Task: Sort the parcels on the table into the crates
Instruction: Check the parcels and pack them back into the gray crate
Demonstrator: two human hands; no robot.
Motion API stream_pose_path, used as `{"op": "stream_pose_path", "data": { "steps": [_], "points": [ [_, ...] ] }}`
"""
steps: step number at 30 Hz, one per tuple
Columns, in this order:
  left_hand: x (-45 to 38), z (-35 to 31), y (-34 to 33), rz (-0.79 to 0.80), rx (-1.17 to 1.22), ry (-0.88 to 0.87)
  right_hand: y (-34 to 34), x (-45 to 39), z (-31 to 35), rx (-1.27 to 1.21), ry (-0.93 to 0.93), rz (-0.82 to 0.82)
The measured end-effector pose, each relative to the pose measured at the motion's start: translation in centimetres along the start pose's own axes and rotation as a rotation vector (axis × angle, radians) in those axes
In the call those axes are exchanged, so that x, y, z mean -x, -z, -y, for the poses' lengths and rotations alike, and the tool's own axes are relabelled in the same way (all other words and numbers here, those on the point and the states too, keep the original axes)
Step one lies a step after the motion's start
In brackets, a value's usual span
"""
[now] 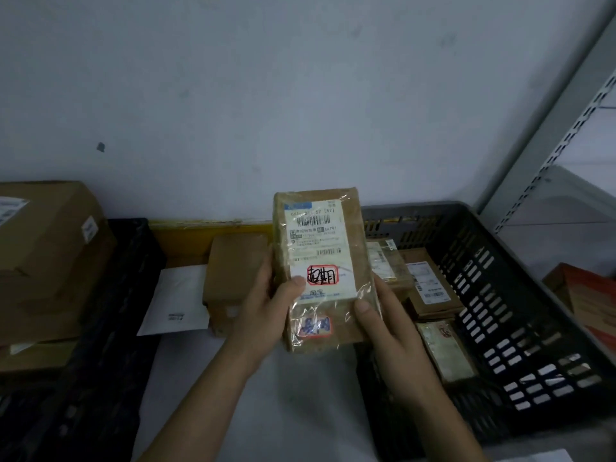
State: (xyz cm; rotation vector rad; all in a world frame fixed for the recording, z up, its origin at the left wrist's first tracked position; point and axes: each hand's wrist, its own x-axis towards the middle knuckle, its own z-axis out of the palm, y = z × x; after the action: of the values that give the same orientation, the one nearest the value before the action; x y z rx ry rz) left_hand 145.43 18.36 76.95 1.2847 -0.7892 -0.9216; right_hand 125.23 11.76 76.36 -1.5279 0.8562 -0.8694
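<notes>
Both hands are up in front of the wall, and between them is a taped brown parcel (321,261), held upright with its white shipping label (316,248) facing the camera. The left hand (266,308) grips its left edge, thumb pressed on the label just beside a red-bordered stamp (322,275). The right hand (383,325) grips the lower right edge, thumb on the clear tape. The parcel hangs in the air above the white tabletop (293,395), between the two crates.

To the right sits a dark grey slotted crate (500,311) with several labelled brown parcels (430,285) lying flat inside. To the left, a black crate (110,311) is stacked with large cardboard boxes (46,255). On the tabletop behind the hands lie a small brown box (233,271) and, touching it, a white mailer envelope (176,301). A metal shelf upright (563,141) rises at far right.
</notes>
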Motion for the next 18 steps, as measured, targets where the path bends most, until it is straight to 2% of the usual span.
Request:
{"op": "stream_pose_path", "data": {
  "steps": [3, 5, 8, 15, 18],
  "points": [
    [-0.4, 0.2, -1.1, 0.08, 0.032, -0.011, 1.7, 0.6, 1.0, -0.129, -0.089, 0.135],
    [-0.8, 0.4, -1.9, 0.151, 0.026, -0.014, 2.8, 1.1, 1.2, -0.128, -0.092, 0.11],
    [-1.3, 0.6, -3.7, 0.258, -0.038, -0.009, 4.5, 1.9, 1.1, -0.154, -0.109, -0.018],
    [-2.9, 2.6, -9.8, 0.251, -0.595, -0.232, 13.0, 1.2, 0.1, 0.082, -0.083, -0.282],
    [-4.0, 4.2, -12.3, 0.218, -0.863, -0.202, 17.2, -0.8, -1.2, 0.199, -0.115, -0.363]
  ]
}}
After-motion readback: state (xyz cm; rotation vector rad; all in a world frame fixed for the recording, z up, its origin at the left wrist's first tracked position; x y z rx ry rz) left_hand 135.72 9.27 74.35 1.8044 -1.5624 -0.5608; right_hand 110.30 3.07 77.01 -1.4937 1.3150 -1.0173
